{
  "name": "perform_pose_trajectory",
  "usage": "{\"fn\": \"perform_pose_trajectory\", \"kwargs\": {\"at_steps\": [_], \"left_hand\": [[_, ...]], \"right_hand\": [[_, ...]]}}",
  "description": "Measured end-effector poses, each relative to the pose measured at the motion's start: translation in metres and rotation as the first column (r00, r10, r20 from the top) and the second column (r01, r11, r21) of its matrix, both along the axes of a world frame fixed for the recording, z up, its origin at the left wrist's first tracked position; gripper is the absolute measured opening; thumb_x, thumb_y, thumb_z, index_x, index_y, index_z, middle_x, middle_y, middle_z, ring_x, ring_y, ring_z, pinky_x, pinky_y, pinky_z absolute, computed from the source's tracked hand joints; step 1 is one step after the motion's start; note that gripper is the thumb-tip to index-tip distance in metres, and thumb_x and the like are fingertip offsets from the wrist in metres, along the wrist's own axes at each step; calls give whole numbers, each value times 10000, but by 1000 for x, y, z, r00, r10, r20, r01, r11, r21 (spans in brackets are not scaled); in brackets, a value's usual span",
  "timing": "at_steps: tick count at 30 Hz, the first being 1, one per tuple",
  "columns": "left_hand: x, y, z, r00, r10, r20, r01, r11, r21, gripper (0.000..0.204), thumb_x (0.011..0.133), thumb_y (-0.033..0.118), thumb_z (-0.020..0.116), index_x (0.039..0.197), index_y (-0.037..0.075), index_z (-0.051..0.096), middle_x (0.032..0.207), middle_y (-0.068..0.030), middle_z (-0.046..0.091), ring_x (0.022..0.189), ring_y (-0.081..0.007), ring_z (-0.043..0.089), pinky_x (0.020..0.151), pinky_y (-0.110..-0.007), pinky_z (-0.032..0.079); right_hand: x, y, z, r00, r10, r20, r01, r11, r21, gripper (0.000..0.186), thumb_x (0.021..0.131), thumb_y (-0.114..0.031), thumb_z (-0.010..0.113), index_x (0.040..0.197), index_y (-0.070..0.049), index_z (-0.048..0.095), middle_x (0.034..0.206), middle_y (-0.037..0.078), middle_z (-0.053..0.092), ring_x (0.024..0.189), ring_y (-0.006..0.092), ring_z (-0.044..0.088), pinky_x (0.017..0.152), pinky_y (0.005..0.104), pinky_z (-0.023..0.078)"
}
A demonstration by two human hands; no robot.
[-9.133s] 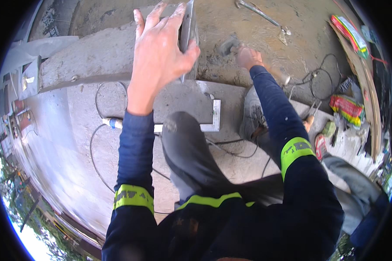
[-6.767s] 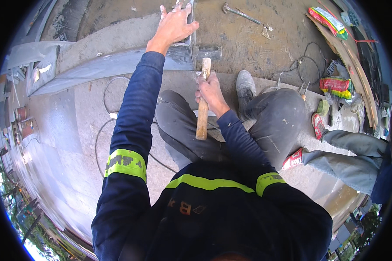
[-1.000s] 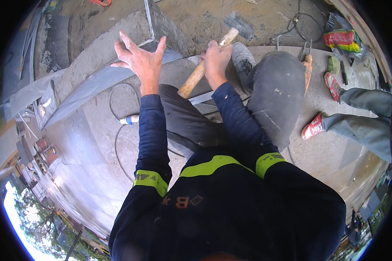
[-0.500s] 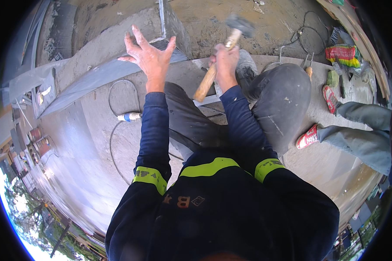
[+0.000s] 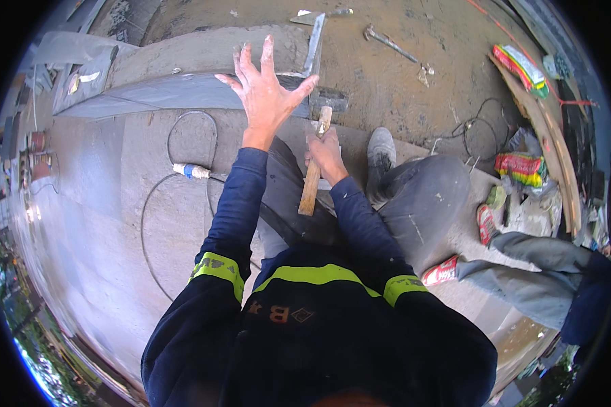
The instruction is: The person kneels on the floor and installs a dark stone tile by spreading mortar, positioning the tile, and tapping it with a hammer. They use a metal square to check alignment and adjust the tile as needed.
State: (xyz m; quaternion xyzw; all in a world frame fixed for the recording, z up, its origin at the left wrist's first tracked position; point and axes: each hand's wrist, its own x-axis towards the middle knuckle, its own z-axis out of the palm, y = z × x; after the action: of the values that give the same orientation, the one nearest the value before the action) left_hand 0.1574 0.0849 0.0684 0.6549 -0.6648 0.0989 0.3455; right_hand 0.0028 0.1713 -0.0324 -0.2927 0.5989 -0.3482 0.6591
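My right hand (image 5: 326,154) is wrapped round the wooden handle (image 5: 311,186) of a mallet. Its dark, blurred head (image 5: 332,100) is at the corner of a raised grey slab (image 5: 149,95), just right of my left hand. With its fingers spread wide and nothing in them, my left hand (image 5: 265,91) is over the slab's edge near that corner. Pale dust or mortar coats its fingertips. Whether the palm touches the slab, I cannot tell. Past the fingers, a light metal-looking strip (image 5: 313,44) runs along the slab's end.
A cable with a white and blue connector (image 5: 191,171) loops on the floor to the left. A claw hammer (image 5: 390,43) lies on the brown ground ahead. Colourful bags (image 5: 521,168) and a wooden plank (image 5: 553,156) lie at right, near another person's red shoes (image 5: 441,270).
The mallet's head has come down and left to the slab's corner, and my right hand is lower and nearer my left. My left hand stays spread. The view has shifted.
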Motion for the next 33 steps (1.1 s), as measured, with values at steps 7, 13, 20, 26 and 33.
{"fn": "perform_pose_trajectory", "kwargs": {"at_steps": [7,13,20,26,33], "left_hand": [[4,-65,40,965,-163,204,140,983,121,691,903,633,715,1338,99,776,1528,-183,601,1596,-439,339,1288,-767,89],[-2,-71,19,921,-316,226,247,925,289,618,885,511,706,1313,74,793,1579,-121,587,1635,-381,302,1291,-784,79],[6,-86,4,900,-405,161,347,889,299,603,911,470,698,1331,45,774,1593,-64,595,1621,-367,340,1284,-797,66],[3,-87,8,878,-457,144,402,866,296,607,954,451,666,1365,11,741,1630,-67,568,1606,-386,367,1291,-782,72],[-2,-87,15,883,-417,215,338,884,324,660,928,442,689,1410,-9,699,1635,-101,559,1618,-383,345,1293,-777,88]], "right_hand": [[8,6,4,997,-40,63,40,999,1,327,1015,-120,659,1130,-86,354,811,61,496,531,153,530,441,373,484],[11,7,5,978,-139,153,128,989,79,250,1040,-194,647,1119,-103,428,790,40,501,518,131,512,430,352,466],[-59,-41,27,838,-505,208,529,845,-79,106,1023,-135,574,1051,-81,487,724,24,516,477,130,494,391,341,468],[-11,-10,21,959,-277,57,282,950,-133,219,1013,-101,594,1117,-49,409,784,73,521,512,162,555,415,355,493],[6,-1,15,991,-105,80,106,994,-20,282,999,-105,640,1122,-30,397,788,80,536,511,169,567,418,358,501]]}}
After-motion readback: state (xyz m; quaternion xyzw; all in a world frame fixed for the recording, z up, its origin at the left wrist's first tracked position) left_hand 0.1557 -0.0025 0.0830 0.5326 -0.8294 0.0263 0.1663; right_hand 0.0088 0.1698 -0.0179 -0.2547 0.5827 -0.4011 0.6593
